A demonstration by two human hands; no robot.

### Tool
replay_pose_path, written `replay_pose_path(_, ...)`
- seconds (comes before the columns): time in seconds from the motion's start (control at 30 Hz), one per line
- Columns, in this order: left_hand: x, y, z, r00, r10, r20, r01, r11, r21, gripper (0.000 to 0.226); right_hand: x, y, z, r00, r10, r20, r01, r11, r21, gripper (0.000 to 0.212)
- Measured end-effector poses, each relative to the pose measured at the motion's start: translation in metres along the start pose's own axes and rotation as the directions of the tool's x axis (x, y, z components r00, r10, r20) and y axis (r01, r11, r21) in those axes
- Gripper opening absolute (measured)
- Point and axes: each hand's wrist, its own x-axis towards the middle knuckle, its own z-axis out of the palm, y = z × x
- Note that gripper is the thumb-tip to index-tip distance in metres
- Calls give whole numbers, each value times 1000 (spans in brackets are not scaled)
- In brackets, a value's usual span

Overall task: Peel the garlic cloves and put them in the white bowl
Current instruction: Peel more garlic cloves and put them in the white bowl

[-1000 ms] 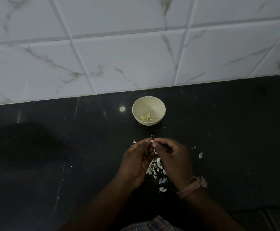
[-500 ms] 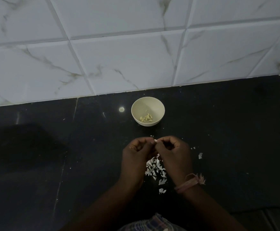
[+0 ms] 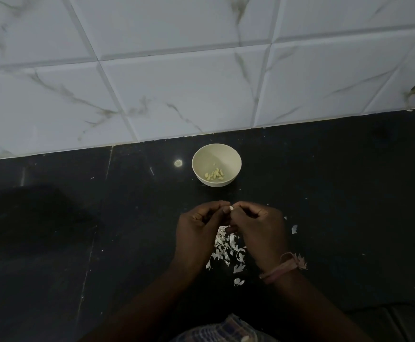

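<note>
left hand (image 3: 196, 225) and right hand (image 3: 258, 227) met fingertip to fingertip, both pinching one garlic clove (image 3: 231, 208) above the peel scraps (image 3: 226, 248). white bowl (image 3: 233, 156) lay straight ahead of the clove, near; neither hand clearly nearer. clove's long axis unreadable.

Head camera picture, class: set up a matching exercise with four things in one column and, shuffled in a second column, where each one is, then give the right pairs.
Things
1. white bowl
2. peeled garlic cloves
3. garlic skins
4. thread band

Places
A. on the right wrist
B. scattered on the counter below the hands
C. on the dark counter near the tiled wall
D. inside the bowl

Pairs: 1-C, 2-D, 3-B, 4-A

Left hand and right hand pinch one clove together.
</note>
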Motion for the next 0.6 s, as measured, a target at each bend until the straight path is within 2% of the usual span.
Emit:
replay_pose_path(0.07,2,1,-1,1000,12,27,-12,1000,17,14,0,-1,-1,1000,29,2,-30,998,48,13)
replay_pose_path(0.2,8,1,-4,997,-30,76,34,998,-62,14,2,-5,-2,998,64,16,-65,995,82,10)
replay_pose_path(0.3,8,-3,-5,991,-42,126,53,995,-85,17,2,-5,-3,998,56,17,-56,998,13,9)
replay_pose_path(0.47,11,-8,-7,993,-76,90,89,985,-147,12,-2,-4,-1,996,50,70,-49,999,-9,7)
replay_pose_path(0.53,10,-11,-3,986,-136,98,156,955,-254,11,0,-3,0,996,50,71,-50,999,-1,10)
replay_pose_path(0.6,7,-12,1,964,-226,140,265,856,-445,15,1,-2,1,996,62,65,-64,998,19,10)
